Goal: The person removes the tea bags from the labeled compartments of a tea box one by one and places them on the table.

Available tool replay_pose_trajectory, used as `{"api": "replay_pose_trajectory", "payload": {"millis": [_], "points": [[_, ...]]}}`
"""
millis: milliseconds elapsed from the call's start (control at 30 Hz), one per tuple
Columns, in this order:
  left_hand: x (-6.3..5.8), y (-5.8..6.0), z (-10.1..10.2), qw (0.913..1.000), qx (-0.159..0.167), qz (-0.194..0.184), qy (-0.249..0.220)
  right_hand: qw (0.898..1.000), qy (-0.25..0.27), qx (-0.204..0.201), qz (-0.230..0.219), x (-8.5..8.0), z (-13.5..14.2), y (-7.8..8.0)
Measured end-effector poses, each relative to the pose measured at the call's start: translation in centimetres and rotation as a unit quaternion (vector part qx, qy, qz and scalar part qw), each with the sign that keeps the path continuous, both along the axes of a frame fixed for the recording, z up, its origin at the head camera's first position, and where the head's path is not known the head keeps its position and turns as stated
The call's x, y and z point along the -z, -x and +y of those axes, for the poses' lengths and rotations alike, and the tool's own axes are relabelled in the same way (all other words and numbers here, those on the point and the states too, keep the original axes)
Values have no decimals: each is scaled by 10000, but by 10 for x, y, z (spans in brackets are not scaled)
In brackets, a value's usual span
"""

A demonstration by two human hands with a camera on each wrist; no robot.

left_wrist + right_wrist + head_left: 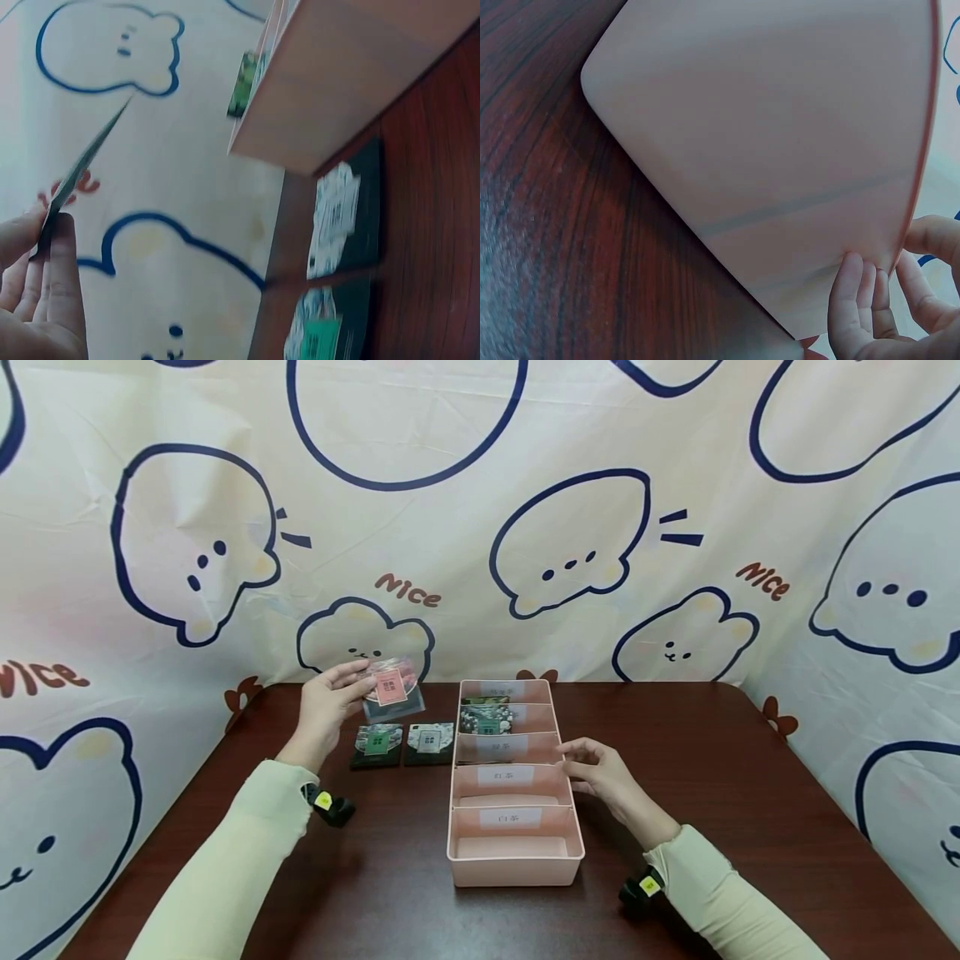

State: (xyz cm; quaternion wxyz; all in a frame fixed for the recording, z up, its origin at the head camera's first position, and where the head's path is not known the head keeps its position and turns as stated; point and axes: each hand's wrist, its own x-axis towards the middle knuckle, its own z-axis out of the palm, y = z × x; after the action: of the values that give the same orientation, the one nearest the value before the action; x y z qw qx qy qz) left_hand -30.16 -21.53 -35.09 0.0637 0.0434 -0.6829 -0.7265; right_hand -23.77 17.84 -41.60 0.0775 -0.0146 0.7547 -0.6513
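My left hand [327,702] pinches a flat tea packet [392,687] with a red label by its left edge. In the left wrist view that tea packet [86,161] appears nearly edge-on between thumb and fingers, raised above the table. A pink divided storage box [515,872] with paper labels stands at the table's middle. My right hand [611,777] grips its right wall at the rim, and the right wrist view shows fingertips [851,262] against the outer side. Left of the box lie a green-labelled tea packet [378,745] and a white-labelled tea packet [430,743], side by side.
Green tea packets [486,720] stand in a rear compartment of the box. The brown table [675,760] ends at the back against a cloth backdrop [450,527] printed with cartoon outlines. Each wrist bears a small black camera [330,806].
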Motion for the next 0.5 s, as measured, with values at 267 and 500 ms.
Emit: {"api": "replay_pose_trajectory", "payload": {"millis": [267,500], "points": [[6,4,-39,9988,-317,-355,-99,10000,59,-26,-35,1,0,0],[21,8,-70,9932,-597,-862,515,10000,3,-20,-4,1,2,0]]}}
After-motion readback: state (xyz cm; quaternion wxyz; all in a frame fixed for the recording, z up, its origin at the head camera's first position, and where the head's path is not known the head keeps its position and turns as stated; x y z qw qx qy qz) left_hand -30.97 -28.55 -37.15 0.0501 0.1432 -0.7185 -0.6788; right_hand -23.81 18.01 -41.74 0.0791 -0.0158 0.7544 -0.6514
